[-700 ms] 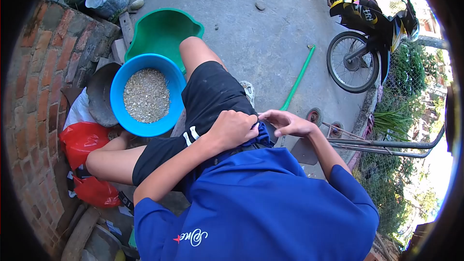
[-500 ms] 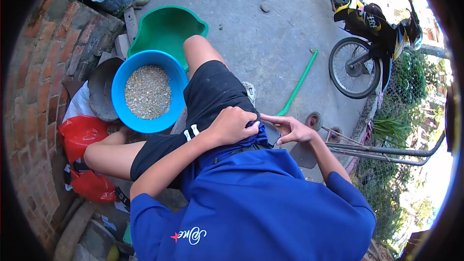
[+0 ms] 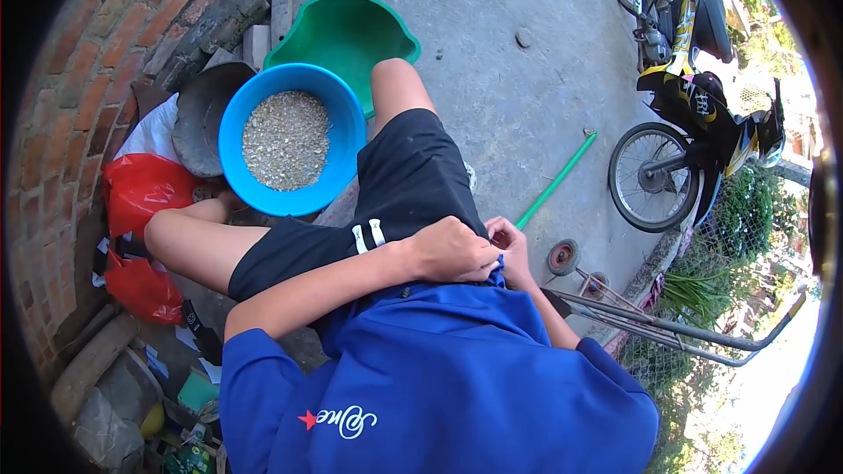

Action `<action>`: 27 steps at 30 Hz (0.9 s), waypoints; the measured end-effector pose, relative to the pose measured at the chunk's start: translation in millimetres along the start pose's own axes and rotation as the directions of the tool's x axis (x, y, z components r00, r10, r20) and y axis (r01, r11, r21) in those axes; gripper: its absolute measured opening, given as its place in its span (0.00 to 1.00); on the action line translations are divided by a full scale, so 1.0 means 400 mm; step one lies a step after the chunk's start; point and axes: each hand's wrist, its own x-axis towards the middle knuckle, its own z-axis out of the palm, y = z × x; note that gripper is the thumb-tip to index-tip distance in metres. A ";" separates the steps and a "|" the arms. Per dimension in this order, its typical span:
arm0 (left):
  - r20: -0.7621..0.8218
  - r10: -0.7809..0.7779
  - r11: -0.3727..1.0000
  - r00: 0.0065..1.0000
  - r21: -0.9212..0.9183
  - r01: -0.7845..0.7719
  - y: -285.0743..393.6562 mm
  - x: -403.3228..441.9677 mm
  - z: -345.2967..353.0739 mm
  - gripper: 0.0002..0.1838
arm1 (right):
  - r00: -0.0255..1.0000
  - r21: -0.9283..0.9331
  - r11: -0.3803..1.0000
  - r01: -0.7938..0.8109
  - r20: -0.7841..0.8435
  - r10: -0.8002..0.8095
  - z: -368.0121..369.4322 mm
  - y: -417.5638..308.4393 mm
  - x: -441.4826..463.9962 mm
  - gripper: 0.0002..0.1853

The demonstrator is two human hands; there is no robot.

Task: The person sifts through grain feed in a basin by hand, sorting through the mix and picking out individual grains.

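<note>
My left hand [image 3: 452, 250] is closed at my waist, its fingers gripping the bunched hem of my blue shirt [image 3: 421, 369]. Right beside it, my right hand [image 3: 511, 250] has its fingers curled in against the cloth at my right hip; whatever is in them is hidden. Black shorts [image 3: 413, 171] with white stripes cover my thighs. Between my knees stands a blue basin [image 3: 230, 158] holding pale, coarse grain-like bits [image 3: 285, 140]. Neither hand touches it. Behind it lies a green scoop-shaped basin [image 3: 356, 35].
A brick wall [image 3: 79, 123] runs along the left, with a red plastic bag [image 3: 149, 193] and a dark bowl [image 3: 198, 123] near it. On the concrete to the right are a green stick [image 3: 558, 180], a metal-framed hand cart [image 3: 632, 312] and a parked motorcycle [image 3: 694, 114].
My right hand has moved in closer to my left and curled its fingers; the dark flat object seen by it is now out of sight. The view has shifted slightly.
</note>
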 end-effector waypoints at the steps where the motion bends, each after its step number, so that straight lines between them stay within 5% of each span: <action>1: 0.020 0.005 1.000 1.000 0.006 -0.005 0.001 -0.001 0.003 0.15 | 0.999 -0.140 0.990 0.020 -0.042 -0.026 0.017 0.025 0.031 0.13; 5: 0.068 -0.145 0.989 0.987 0.027 0.143 0.002 -0.009 -0.017 0.14 | 0.983 -0.601 0.784 0.158 0.021 -0.182 0.058 0.017 0.164 0.13; 8: 0.109 -0.295 0.955 0.949 0.026 0.294 0.026 -0.015 -0.056 0.12 | 0.984 -0.642 0.749 0.167 0.153 -0.088 0.050 -0.050 0.182 0.13; 10: -0.035 -0.194 0.979 0.980 0.049 0.196 0.071 -0.007 -0.114 0.10 | 0.937 -0.726 0.681 0.098 0.297 0.182 0.047 -0.172 0.180 0.12; 12: -0.272 -0.052 0.998 0.961 0.002 0.055 0.158 0.012 -0.218 0.09 | 0.791 -0.814 0.503 0.290 0.499 0.353 0.060 -0.326 0.186 0.13; 15: -0.527 0.024 0.973 0.850 -0.183 -0.141 0.319 -0.001 -0.401 0.07 | 0.760 -0.875 0.342 0.342 0.472 0.447 0.111 -0.480 0.187 0.16; 17: -0.657 0.094 0.932 0.748 -0.205 -0.298 0.386 -0.036 -0.480 0.07 | 0.785 -0.812 0.401 0.424 0.551 0.285 0.231 -0.553 0.230 0.13; 19: -0.846 0.094 0.876 0.525 -0.181 -0.447 0.440 -0.033 -0.492 0.02 | 0.779 -0.728 0.465 0.504 0.615 0.117 0.330 -0.544 0.294 0.11; 22: -0.916 0.113 0.864 0.386 -0.102 -0.494 0.460 -0.034 -0.554 0.06 | 0.788 -0.694 0.517 0.501 0.613 0.060 0.469 -0.477 0.390 0.08; 24: -0.941 0.093 0.922 0.324 -0.041 -0.385 0.476 -0.027 -0.535 0.07 | 0.739 -0.637 0.631 0.443 0.657 0.146 0.484 -0.360 0.530 0.09; 27: -0.965 0.096 0.923 0.243 -0.005 -0.384 0.462 -0.050 -0.522 0.08 | 0.777 -0.738 0.513 0.437 0.597 0.198 0.497 -0.194 0.713 0.15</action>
